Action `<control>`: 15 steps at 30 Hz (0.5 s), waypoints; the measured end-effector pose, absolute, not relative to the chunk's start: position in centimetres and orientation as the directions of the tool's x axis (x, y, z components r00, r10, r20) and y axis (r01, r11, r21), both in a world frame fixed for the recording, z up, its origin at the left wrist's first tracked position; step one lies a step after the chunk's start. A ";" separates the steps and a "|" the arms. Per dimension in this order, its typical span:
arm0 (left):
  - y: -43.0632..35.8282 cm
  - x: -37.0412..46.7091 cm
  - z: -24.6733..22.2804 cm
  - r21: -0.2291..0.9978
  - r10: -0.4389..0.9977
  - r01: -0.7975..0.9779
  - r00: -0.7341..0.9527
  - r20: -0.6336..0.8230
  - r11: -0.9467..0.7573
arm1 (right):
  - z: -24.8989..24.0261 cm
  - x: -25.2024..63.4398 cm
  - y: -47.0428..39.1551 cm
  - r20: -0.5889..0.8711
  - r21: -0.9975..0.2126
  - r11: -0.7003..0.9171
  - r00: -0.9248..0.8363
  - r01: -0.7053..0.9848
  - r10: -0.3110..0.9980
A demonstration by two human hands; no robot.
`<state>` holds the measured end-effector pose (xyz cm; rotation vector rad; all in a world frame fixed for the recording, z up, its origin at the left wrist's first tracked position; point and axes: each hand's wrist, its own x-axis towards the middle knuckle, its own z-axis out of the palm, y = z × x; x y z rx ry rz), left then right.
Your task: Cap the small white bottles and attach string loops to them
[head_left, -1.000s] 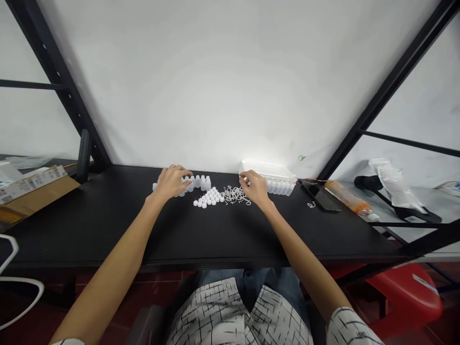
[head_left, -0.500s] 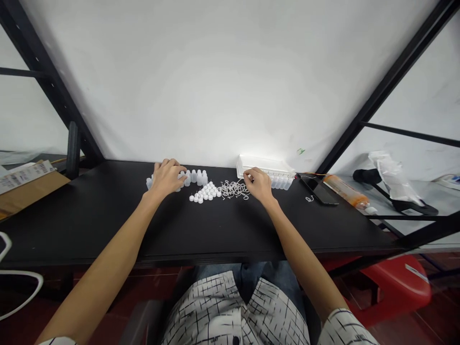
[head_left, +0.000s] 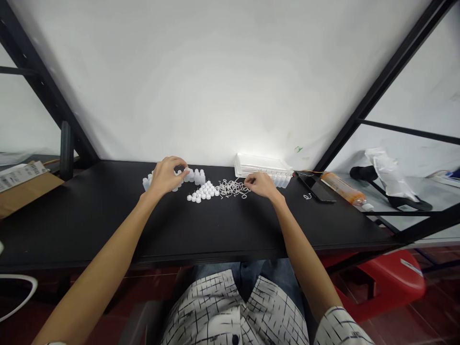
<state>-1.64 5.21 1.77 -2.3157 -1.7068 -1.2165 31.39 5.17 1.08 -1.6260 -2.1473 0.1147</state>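
My left hand [head_left: 168,175] is among small translucent white plastic bottles [head_left: 197,177] standing on the black table [head_left: 219,230]. Its thumb and forefinger meet at the top of one bottle, partly hidden by the hand. Just to the right lies a cluster of small white caps [head_left: 203,192], several with a thin pin pointing up. A loose pile of thin, pale curly rings or strips [head_left: 232,188] is beside the caps. My right hand [head_left: 261,185] is at the right edge of this pile, fingertips pinched together. Whatever they hold is too small to make out.
Behind my right hand stands a white tray-like stack [head_left: 262,165], with a row of similar bottles [head_left: 280,180] in front. Farther right are a single ring [head_left: 307,196], a black phone [head_left: 319,189] and an orange-labelled bottle [head_left: 343,189]. A cardboard box [head_left: 30,191] is at left.
My left hand's thumb and forefinger have drawn together at a bottle top. My right hand has turned slightly, its fingers lower beside the ring pile. The whole view has shifted a little.
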 end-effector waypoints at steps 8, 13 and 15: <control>4.3 -0.6 2.5 0.779 0.848 0.441 -0.071 0.525 -0.445 | 0.2 31.7 5.8 0.197 -0.244 0.292 -0.248 0.925 0.949; 4.1 -0.1 2.8 0.867 0.882 0.231 -0.067 0.467 -0.442 | 0.3 32.0 6.1 0.274 -0.379 0.268 -0.170 0.886 0.947; 3.8 0.4 2.9 0.896 0.903 0.153 -0.043 0.428 -0.418 | 0.3 32.2 6.4 0.309 -0.511 0.280 -0.130 0.813 0.942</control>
